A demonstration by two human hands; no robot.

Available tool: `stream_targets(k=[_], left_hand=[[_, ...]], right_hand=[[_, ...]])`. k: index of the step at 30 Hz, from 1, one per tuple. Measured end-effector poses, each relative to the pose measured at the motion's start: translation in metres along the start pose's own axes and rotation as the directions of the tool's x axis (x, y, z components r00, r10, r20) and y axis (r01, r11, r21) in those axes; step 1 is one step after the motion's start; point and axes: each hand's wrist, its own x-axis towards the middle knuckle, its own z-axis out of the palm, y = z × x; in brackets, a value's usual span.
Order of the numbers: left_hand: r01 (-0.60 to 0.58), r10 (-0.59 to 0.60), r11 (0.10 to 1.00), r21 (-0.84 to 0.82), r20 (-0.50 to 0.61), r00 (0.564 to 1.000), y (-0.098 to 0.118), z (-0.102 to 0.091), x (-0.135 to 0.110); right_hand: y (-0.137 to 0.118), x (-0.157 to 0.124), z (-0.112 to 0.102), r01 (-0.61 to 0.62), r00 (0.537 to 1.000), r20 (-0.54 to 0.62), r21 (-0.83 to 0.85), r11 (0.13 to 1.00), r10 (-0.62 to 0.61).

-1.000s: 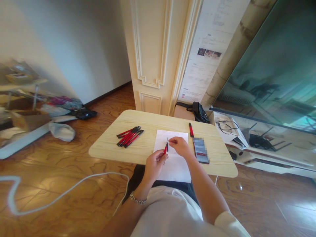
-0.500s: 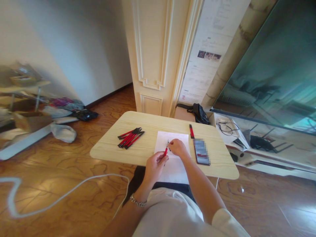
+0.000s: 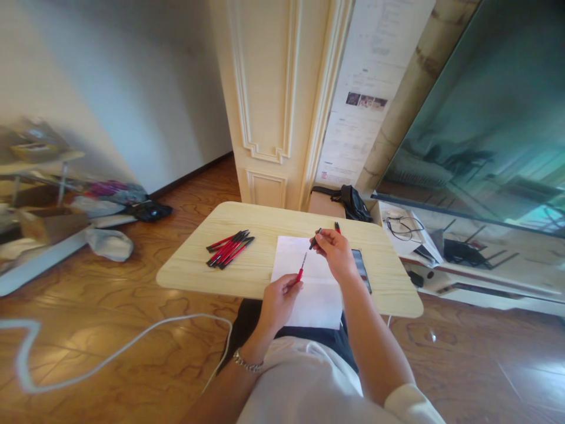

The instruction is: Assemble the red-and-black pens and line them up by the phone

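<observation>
Red pen (image 3: pixel 301 274) is gripped in the left hand (image 3: pixel 279 297) above the paper (image 3: pixel 315 301), its slim refill (image 3: pixel 304 259) pointing toward one o'clock. Since half a second ago the right hand (image 3: pixel 338 254), pinching a black piece (image 3: pixel 314 241), has drawn off toward two o'clock, partly covering the phone (image 3: pixel 362 271). Unmoved pens (image 3: pixel 230 248) lie at ten o'clock on the bench (image 3: pixel 189 271).
</observation>
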Motion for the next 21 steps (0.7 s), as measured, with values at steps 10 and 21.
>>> stream_targets(k=[10, 21], left_hand=[[-0.011, 0.011, 0.997, 0.078, 0.006, 1.000, 0.0022, -0.0015, -0.0001], [0.001, -0.001, 0.998, 0.062, 0.003, 1.000, 0.0016, -0.0012, -0.0009]], right_hand=[[0.0036, -0.0038, 0.0030, 0.001, 1.000, 0.019, -0.045, 0.999, 0.000], [0.0008, -0.0075, 0.0018, 0.029, 0.997, 0.080, -0.121, 0.992, -0.020]])
